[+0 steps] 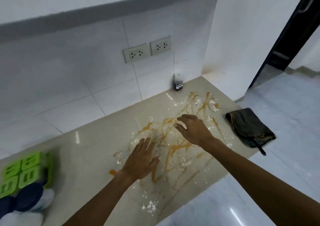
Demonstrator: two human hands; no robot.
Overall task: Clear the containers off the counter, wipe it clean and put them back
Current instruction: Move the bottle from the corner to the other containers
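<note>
At the far left edge of the beige counter point(90, 149), a bright green container point(26, 170) with a gridded lid is sitting, badly blurred, and its contents are not showing. Just in front of it, dark blue and white containers point(32, 201) are crowding together, also too blurred to read or to see inside.

Moving right, the left hand point(140, 161) is lying palm down with its fingers spread wide, empty, over a mess of orange streaks point(174, 148) and white powder point(152, 207) smeared across the counter; whether the palm is touching the surface cannot be told. Beside it, the right hand point(194, 129) is hovering open above the same mess, fingers loosely curled and gripping nothing.

Further back, a small dark bottle point(178, 82) with a white cap is standing upright against the white tiled wall point(69, 80), below two wall sockets point(147, 50). It is wearing a white label, but the writing is too small to read.

At the right end, a dark folded cloth point(249, 127) is lying on the counter's edge, well apart from both hands.
</note>
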